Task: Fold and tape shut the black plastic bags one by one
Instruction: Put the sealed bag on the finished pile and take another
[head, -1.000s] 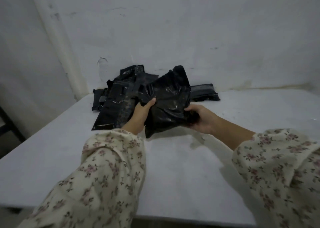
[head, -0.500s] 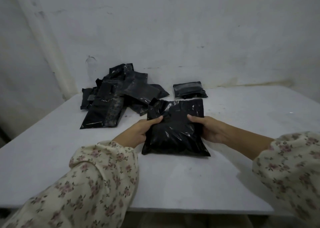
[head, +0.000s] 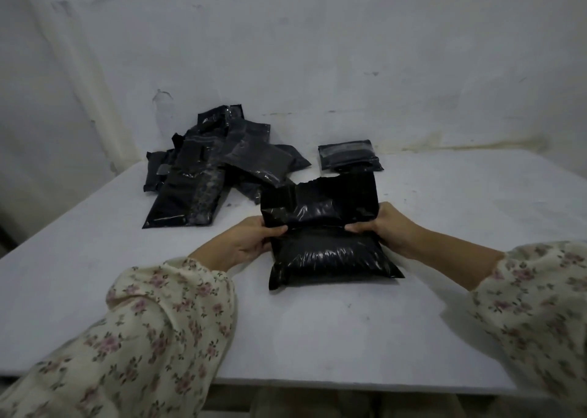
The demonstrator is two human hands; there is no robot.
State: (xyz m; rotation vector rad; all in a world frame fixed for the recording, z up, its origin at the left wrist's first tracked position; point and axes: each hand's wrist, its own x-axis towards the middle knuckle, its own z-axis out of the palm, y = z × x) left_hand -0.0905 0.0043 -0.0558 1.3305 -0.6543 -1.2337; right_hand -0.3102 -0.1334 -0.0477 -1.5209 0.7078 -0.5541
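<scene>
Bag [head: 330,255] flap [head: 320,200] now lifted; left grip [head: 244,243], right grip [head: 390,227] pinch its edges (pile [head: 203,179], folded packet [head: 349,157] beyond).

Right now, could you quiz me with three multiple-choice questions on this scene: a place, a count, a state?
1. The pile of bags lies: A. far left of the table; B. near right; C. on the floor.
2. Hands gripping the front bag: A. none; B. one; C. two.
3. Its top flap is: A. taped down; B. raised, untaped; C. cut off.
A: the pile sits by the far-left edge. C: left hand and right hand pinch its sides. B: the flap stands up, no tape visible.
</scene>
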